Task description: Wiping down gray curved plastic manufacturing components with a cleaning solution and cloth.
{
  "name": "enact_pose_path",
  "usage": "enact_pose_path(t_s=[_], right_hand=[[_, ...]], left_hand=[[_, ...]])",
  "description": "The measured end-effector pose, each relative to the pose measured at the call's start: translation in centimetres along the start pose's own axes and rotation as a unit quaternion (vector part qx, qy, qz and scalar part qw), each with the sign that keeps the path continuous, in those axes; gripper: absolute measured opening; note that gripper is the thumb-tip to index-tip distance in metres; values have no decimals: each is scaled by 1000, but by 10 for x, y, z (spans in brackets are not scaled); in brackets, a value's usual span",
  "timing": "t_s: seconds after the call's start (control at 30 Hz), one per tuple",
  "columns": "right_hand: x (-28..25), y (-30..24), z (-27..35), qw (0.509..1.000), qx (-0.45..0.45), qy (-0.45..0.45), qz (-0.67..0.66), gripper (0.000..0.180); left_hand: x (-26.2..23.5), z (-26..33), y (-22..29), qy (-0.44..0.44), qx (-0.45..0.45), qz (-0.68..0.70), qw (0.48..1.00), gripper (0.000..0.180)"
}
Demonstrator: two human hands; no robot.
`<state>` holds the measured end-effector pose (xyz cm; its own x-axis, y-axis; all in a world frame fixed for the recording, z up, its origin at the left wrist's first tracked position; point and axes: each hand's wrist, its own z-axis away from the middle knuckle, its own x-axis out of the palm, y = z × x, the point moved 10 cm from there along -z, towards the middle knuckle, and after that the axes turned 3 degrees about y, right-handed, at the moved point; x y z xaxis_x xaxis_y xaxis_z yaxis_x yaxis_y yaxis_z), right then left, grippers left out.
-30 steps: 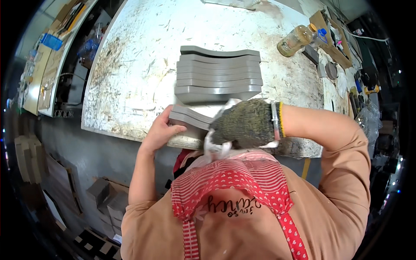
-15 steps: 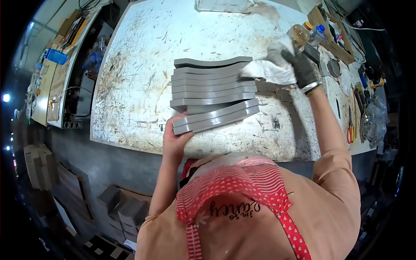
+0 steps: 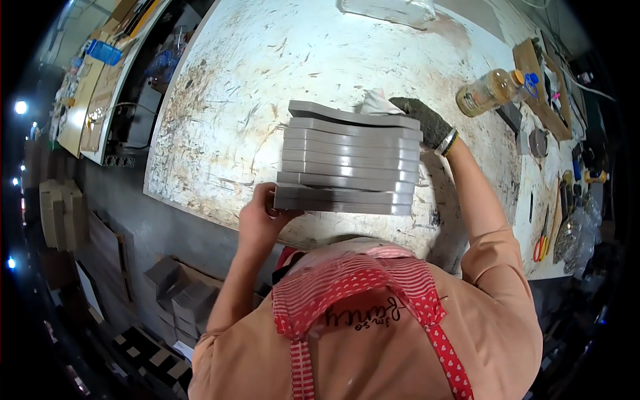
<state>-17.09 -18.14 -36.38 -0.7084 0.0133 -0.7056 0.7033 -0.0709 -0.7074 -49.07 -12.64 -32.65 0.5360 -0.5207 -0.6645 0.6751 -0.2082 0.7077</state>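
A row of grey curved strips (image 3: pixel 351 155), set on edge side by side, lies on the worktable in front of me. My bare left hand (image 3: pixel 262 217) grips the left end of the nearest strips (image 3: pixel 343 200), thumb along their near side and fingers partly hidden behind the end. At the far right corner of the row is my right hand (image 3: pixel 427 123), in a dark work glove with a band at the wrist. It is closed on a white cloth (image 3: pixel 379 103), which sticks out past its fingertips behind the farthest strip. The farthest strip bows slightly away from the others.
The worktable (image 3: pixel 227 113) has a stained white top. To the right stand a bottle of yellowish liquid (image 3: pixel 485 93) and a cardboard box (image 3: pixel 543 87), with orange-handled scissors (image 3: pixel 539 250) nearer me. A clear plastic package (image 3: pixel 390 10) lies at the far edge.
My right hand has brought the cloth left to the row's far right corner. The nearest strips have swung into line with the rest, my left hand still on their end. The view has shifted.
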Motion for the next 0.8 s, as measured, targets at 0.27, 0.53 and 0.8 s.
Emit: enact_pose_path(t_s=[0.27,0.53,0.8], right_hand=[[12,-6,22,967,185,-16,-177,39],[-1,-5,27,976,155,87,-123,37],[-5,-13,25,989,106,92,-46,36]], left_hand=[[14,-8,-18,-297,-39,337,893,75],[33,6,-15,-202,30,356,912,83],[25,4,1,-145,128,240,951,72]])
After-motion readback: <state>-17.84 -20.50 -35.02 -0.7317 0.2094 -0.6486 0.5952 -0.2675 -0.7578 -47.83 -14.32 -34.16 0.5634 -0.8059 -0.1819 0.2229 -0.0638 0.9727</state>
